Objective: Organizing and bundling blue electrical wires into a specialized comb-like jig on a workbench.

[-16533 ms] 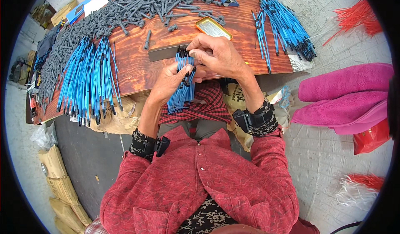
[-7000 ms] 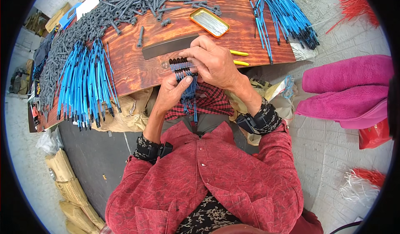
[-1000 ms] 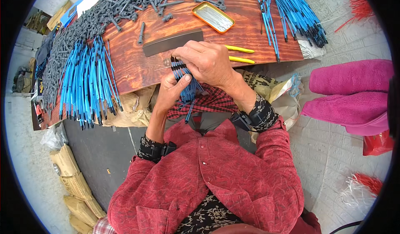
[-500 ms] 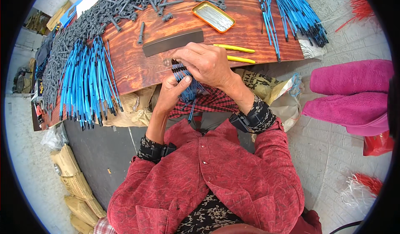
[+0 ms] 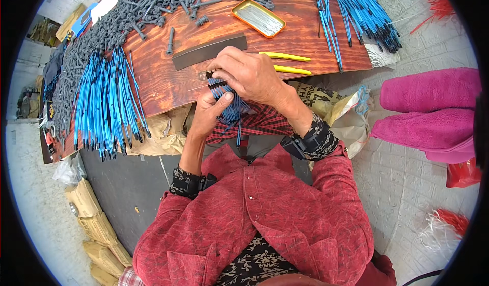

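Note:
A bundle of thin blue rods with black ends (image 5: 231, 113) is held upright-ish between my hands, just off the table's near edge. My left hand (image 5: 208, 114) is closed round its left side, the thumb pressed across the rods. Over the top, my right hand (image 5: 249, 78) is closed with bent fingers at the black ends; its fingertips are partly hidden. A thin, pale wire-like piece (image 5: 196, 88) sticks out leftward from the bundle's top. Beyond my hands lies a dark grey rectangular bar (image 5: 209, 51). Yellow-handled pliers (image 5: 293, 70) lie right of my right hand.
Grey plastic bolt-like parts (image 5: 147, 11) are heaped across the wooden table (image 5: 158, 85). Blue rods (image 5: 104, 102) hang over the left edge, with more blue rods (image 5: 361, 13) at far right. A yellow tin (image 5: 259, 19) holds thin silvery pins. Magenta padded cushions (image 5: 433, 90) stand right.
The right hand's fingers have shifted slightly at the bundle's black ends. The bundle stays in both hands, its lower end swung a little to the right. The view has tilted slightly.

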Action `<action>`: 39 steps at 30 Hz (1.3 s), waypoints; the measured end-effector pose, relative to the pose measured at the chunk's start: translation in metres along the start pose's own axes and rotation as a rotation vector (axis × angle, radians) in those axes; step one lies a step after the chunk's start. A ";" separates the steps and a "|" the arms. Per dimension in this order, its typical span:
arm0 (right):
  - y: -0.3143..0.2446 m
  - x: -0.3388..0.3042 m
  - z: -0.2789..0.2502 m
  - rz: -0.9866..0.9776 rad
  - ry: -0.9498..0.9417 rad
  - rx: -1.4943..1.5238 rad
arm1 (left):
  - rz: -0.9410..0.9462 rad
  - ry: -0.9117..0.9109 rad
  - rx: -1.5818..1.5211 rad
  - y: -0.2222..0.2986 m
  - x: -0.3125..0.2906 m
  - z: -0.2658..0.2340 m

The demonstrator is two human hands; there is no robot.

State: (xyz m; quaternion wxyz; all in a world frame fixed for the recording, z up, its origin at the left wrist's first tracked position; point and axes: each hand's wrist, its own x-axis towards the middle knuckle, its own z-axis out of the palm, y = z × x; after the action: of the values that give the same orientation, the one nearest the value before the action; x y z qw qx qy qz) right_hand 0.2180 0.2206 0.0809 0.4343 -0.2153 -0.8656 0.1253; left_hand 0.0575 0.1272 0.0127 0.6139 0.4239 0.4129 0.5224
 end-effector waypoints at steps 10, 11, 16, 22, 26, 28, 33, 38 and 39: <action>0.009 -0.030 -0.035 0.243 0.034 0.165 | 0.024 -0.113 -0.139 0.005 0.004 0.005; 0.016 -0.035 -0.034 0.217 0.046 0.172 | 0.019 -0.112 -0.139 0.007 0.004 0.007; 0.013 -0.032 -0.022 0.190 0.106 0.166 | 0.012 -0.108 -0.137 0.007 0.004 0.008; 0.009 -0.032 -0.011 0.299 0.054 0.260 | 0.020 -0.102 -0.014 0.006 0.002 0.002; 0.020 -0.054 -0.002 0.516 -0.014 0.741 | 0.095 -0.126 -0.147 0.003 -0.001 0.001; 0.015 -0.057 0.003 0.496 -0.100 0.999 | 0.109 -0.144 -0.183 0.007 -0.003 0.000; 0.005 -0.061 0.018 0.589 -0.429 1.249 | 0.448 -0.213 0.057 0.005 -0.010 -0.039; 0.001 -0.064 0.027 0.341 -0.413 1.191 | 0.388 -0.323 -0.114 0.037 -0.025 -0.022; -0.001 -0.066 0.028 0.414 -0.483 1.118 | 0.355 -0.272 -0.199 0.034 -0.028 -0.023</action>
State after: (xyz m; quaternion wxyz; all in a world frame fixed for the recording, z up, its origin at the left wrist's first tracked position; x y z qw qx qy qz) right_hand 0.2302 0.1874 0.0189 0.2405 -0.0846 -0.6836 0.6838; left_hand 0.0231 0.1046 0.0400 0.6014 0.4936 0.1919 0.5982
